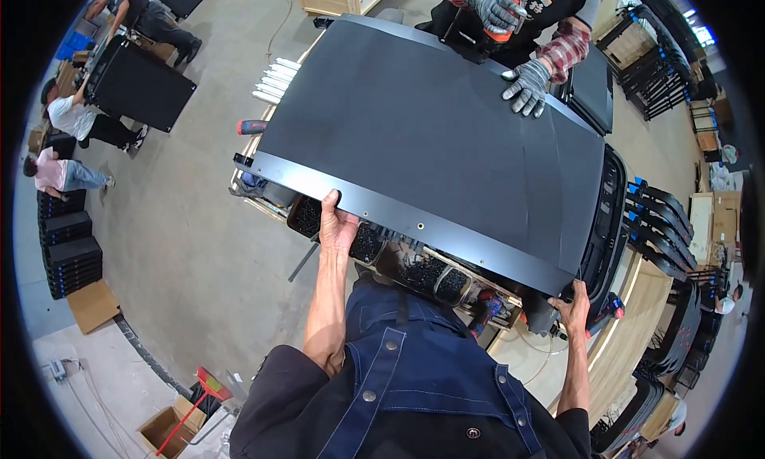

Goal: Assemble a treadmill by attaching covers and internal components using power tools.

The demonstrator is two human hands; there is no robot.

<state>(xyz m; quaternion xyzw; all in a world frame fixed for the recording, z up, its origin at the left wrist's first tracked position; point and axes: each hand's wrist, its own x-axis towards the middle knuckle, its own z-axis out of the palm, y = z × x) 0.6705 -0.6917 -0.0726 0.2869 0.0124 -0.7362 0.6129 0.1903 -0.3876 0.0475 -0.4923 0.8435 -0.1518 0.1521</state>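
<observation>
A treadmill deck (414, 132), with a wide black belt and a grey metal side rail (398, 220) along its near edge, lies across a bench in front of me. My left hand (339, 228) grips this rail left of its middle, thumb on top, its other fingers partly hidden below. At the near right corner, my right hand (572, 306) is closed round the edge beside the black end frame (607, 212). Across from me, a co-worker's gloved hand (496, 13) holds an orange and black power tool (510, 30). The co-worker's other gloved hand (527, 88) rests on the belt.
Below the near rail sit bins of small black parts (368, 240). A red-and-black handled tool (252, 127) and white tubes (277, 80) lie beyond the deck's left end. Curved black parts (661, 220) are stacked at right. Other people work at far left near a black panel (143, 84).
</observation>
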